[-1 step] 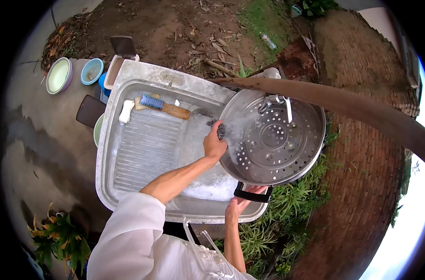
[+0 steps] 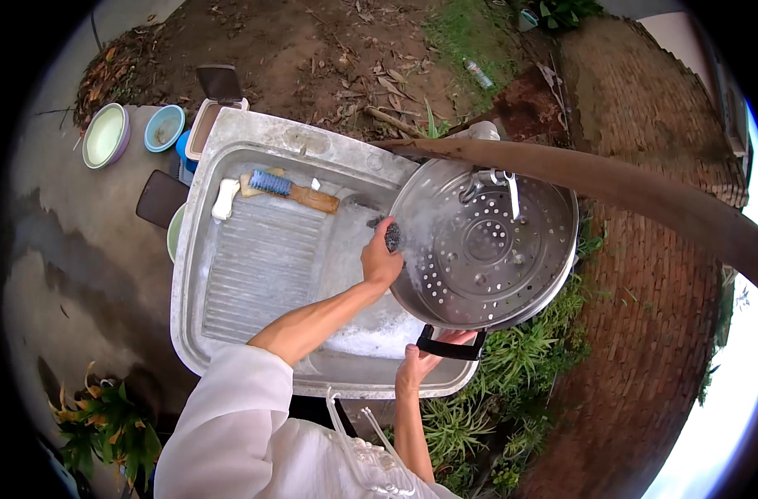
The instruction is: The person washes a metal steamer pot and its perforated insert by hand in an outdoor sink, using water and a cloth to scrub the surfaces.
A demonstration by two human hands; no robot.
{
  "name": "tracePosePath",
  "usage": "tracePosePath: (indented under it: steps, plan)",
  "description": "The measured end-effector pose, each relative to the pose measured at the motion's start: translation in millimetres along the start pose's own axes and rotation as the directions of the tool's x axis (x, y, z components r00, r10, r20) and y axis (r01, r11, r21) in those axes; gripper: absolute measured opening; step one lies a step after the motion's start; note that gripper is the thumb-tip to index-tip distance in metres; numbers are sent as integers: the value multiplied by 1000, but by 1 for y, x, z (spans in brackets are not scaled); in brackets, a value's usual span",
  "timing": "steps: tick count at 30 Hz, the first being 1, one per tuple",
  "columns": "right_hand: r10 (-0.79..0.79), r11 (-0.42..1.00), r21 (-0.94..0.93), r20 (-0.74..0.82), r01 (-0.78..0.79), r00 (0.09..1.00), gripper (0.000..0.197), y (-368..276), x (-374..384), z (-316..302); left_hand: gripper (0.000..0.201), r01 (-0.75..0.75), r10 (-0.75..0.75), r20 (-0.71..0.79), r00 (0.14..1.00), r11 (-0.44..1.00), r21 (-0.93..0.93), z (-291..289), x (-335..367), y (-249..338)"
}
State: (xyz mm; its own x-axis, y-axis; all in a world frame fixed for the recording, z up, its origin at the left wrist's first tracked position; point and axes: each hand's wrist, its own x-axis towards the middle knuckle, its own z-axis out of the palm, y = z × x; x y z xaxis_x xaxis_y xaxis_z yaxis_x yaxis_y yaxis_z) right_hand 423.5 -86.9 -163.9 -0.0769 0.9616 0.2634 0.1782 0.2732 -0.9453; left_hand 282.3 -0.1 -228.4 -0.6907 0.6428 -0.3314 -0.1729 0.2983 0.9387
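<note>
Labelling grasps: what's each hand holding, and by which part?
Left hand: dark grey scouring pad, pinched around its middle. Right hand: round silver perforated metal steamer, by its black bracket-shaped handle.

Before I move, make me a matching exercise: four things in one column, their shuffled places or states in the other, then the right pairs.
1. steel scourer
2. scrub brush
3. steamer pot
4. plastic bottle

A. on the ground beyond the sink
B. dotted with holes, right hand at its handle
C. in the left hand
D. lying in the sink, blue-bristled

Pairs: 1-C, 2-D, 3-B, 4-A
</note>
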Motion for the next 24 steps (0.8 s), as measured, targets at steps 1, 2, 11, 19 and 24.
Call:
tracePosePath:
  steps: [1, 2, 11, 19, 24]
  plan:
    - [-64, 995, -76, -83, 58, 994, 111, 11, 5, 9, 63, 28, -28, 26, 999, 999, 18, 1, -4, -1]
    - [-52, 994, -105, -167, 34, 985, 107, 21, 9, 17, 63, 27, -27, 28, 999, 999, 26, -1, -8, -2]
    - [570, 782, 508, -350, -360, 743, 71, 39, 46, 10, 38, -766, 582, 529, 618, 294, 572, -19, 31, 15]
    - [351, 898, 429, -574, -93, 740, 48, 23, 80, 39, 33, -703, 151, 816, 558, 608, 368, 35, 11, 33]
    - [371, 876, 462, -460, -139, 807, 41, 18, 94, 23, 26, -297, 228, 924, 307, 945, -134, 42, -30, 72]
